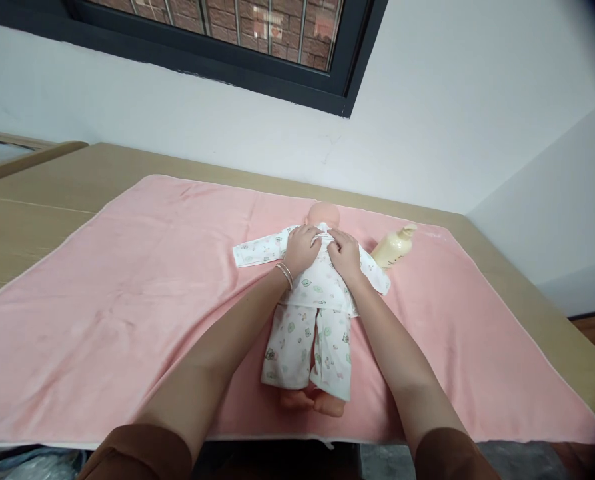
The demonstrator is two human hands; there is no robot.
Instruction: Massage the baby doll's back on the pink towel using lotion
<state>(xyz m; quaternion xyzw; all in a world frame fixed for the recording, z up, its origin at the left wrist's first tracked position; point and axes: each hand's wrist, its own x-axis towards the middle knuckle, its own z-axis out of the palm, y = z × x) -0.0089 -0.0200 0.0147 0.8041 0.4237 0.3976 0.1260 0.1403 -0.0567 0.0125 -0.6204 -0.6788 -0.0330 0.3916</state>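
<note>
A baby doll (323,215) lies stretched out on a pink blanket (127,300), its head toward the wall and its bare feet toward me. No facial features show on the smooth head. It wears a white printed shirt (317,288) and matching trousers (290,340). My left hand (303,248) rests on the shirt's upper left part, fingers reaching toward the neckline. On the other side my right hand (346,253) lies on the shirt with its fingers pointing inward. The cloth is wrinkled between my fingertips. Both of the doll's sleeves spread outward.
A pale yellow pump bottle (394,247) lies tilted on the blanket beside the doll's right-side sleeve. The blanket covers much of a wooden table (47,193). Behind it stand a white wall (417,133) and a dark-framed window (277,73).
</note>
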